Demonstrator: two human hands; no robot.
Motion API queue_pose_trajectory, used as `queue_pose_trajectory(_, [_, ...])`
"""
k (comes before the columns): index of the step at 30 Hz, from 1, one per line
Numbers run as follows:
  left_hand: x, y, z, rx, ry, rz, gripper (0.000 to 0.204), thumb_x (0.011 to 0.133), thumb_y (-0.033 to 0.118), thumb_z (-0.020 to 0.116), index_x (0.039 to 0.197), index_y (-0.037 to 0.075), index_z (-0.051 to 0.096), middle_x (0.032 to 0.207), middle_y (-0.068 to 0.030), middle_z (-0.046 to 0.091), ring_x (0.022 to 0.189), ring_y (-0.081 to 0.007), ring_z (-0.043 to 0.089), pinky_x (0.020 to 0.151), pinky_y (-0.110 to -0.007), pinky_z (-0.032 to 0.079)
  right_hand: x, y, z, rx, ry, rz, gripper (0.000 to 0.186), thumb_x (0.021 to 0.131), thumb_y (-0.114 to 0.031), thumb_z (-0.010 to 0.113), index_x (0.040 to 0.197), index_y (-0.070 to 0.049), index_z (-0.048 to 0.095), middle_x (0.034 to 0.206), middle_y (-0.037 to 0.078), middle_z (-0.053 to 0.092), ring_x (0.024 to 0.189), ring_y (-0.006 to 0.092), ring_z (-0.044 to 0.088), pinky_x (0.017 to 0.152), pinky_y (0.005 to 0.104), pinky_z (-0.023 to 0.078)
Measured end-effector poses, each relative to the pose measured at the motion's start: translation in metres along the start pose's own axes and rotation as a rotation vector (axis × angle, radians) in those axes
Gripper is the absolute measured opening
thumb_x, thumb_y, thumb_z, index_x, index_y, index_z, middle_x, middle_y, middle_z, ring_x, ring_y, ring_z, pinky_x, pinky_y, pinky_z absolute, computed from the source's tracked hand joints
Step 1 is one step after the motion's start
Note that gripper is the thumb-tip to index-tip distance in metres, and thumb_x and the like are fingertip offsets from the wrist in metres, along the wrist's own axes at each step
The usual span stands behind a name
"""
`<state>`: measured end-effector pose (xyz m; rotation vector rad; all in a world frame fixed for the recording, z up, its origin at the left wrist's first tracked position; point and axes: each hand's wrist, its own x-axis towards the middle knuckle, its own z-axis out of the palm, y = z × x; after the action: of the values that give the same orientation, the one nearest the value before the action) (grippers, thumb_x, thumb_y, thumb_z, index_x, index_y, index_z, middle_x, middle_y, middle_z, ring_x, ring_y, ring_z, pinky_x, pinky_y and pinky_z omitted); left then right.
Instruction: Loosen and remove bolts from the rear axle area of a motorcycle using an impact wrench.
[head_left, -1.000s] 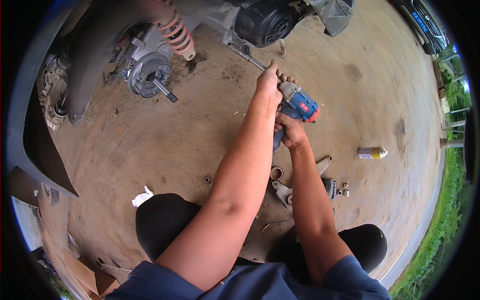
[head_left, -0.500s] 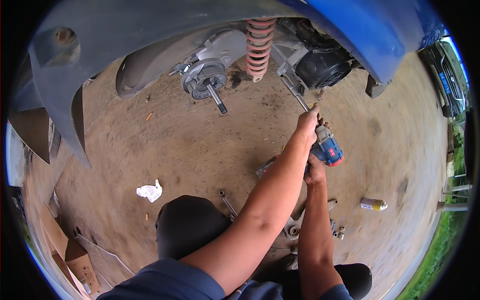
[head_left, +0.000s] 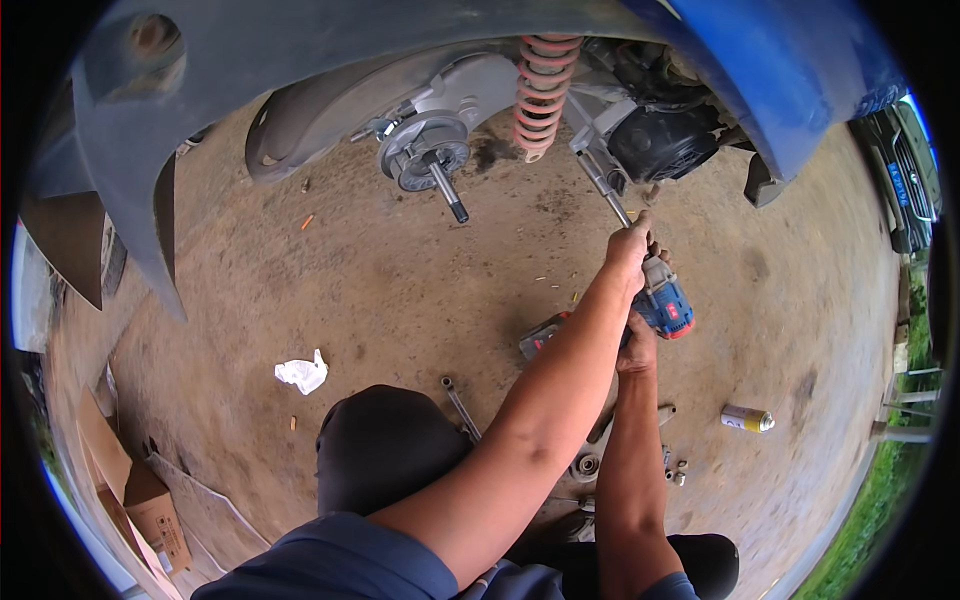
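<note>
Both arms reach forward to a blue cordless impact wrench (head_left: 665, 303) with a red rear cap. My right hand (head_left: 637, 345) is closed around its handle, and its dark battery (head_left: 541, 336) shows beyond my left forearm. My left hand (head_left: 630, 250) wraps the long metal extension bar (head_left: 614, 203) where it meets the wrench's nose. The bar slopes up and left to the metal bracket beside the black round engine cover (head_left: 664, 142); its far tip is hard to make out. Left of it hang a red coil spring (head_left: 546, 95) and a bare hub with an axle (head_left: 449, 190).
Blue and grey bodywork (head_left: 790, 90) overhangs the far side. On the dirt floor lie a ratchet wrench (head_left: 459, 407), loose metal parts (head_left: 586, 466), a spray can (head_left: 747, 418) and white crumpled tissue (head_left: 302, 372). A cardboard box (head_left: 158, 518) stands lower left; a parked car (head_left: 900, 175) is far right.
The view has shifted slightly, moving the vehicle parts a little right. Both hands keep their hold on the wrench and bar, and more of the battery shows past my left forearm.
</note>
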<state>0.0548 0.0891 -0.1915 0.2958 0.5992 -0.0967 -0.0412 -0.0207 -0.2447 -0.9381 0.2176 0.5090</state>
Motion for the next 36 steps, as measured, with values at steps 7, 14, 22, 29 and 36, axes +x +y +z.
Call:
queue_pose_trajectory(7, [0.002,-0.002,0.003,-0.01,0.017,0.019,0.043,0.095,0.044,0.062,0.073,0.012,0.045,0.06,-0.0044,0.046,0.05,-0.0219,0.052,0.054,-0.041,0.052,-0.002,-0.003,0.003,0.026,0.021,0.011,0.019,0.081,-0.002,0.06,0.1,-0.003,0.06,0.078,0.0,0.061,0.056,0.007,0.051,0.051,0.0203,0.043])
queue_pose_trajectory(14, [0.0,-0.004,0.003,-0.036,-0.003,0.035,0.042,0.095,0.043,0.062,0.073,0.011,0.046,0.06,-0.0038,0.047,0.05,-0.0218,0.053,0.054,-0.041,0.052,0.001,0.0,-0.009,0.003,-0.004,0.017,0.022,0.085,-0.008,0.063,0.106,-0.003,0.061,0.084,-0.001,0.064,0.059,0.0057,0.053,0.053,0.0201,0.044])
queue_pose_trajectory(22, [-0.002,-0.002,0.003,-0.029,0.011,0.051,0.04,0.096,0.04,0.062,0.073,0.011,0.046,0.062,-0.004,0.047,0.049,-0.0217,0.052,0.052,-0.041,0.051,0.003,-0.001,-0.01,-0.015,-0.026,-0.02,0.033,0.087,-0.007,0.067,0.118,0.0,0.059,0.097,0.004,0.068,0.075,0.0134,0.066,0.067,0.0272,0.056])
queue_pose_trajectory(29, [-0.009,-0.001,0.007,-0.066,0.014,0.03,0.04,0.096,0.039,0.061,0.073,0.011,0.046,0.063,-0.0045,0.046,0.05,-0.021,0.052,0.05,-0.04,0.05,0.003,-0.001,-0.013,0.011,-0.012,-0.004,0.041,0.088,-0.007,0.067,0.127,-0.001,0.054,0.112,0.009,0.067,0.094,0.0224,0.068,0.08,0.0373,0.058])
queue_pose_trajectory(36, [-0.008,0.001,0.008,-0.092,0.039,0.036,0.037,0.096,0.038,0.062,0.076,0.012,0.047,0.063,-0.0022,0.044,0.049,-0.0165,0.046,0.047,-0.037,0.049,0.004,0.0,-0.011,-0.006,-0.044,-0.014,0.047,0.087,-0.009,0.069,0.131,-0.001,0.052,0.118,0.011,0.065,0.101,0.0248,0.067,0.087,0.0404,0.057])
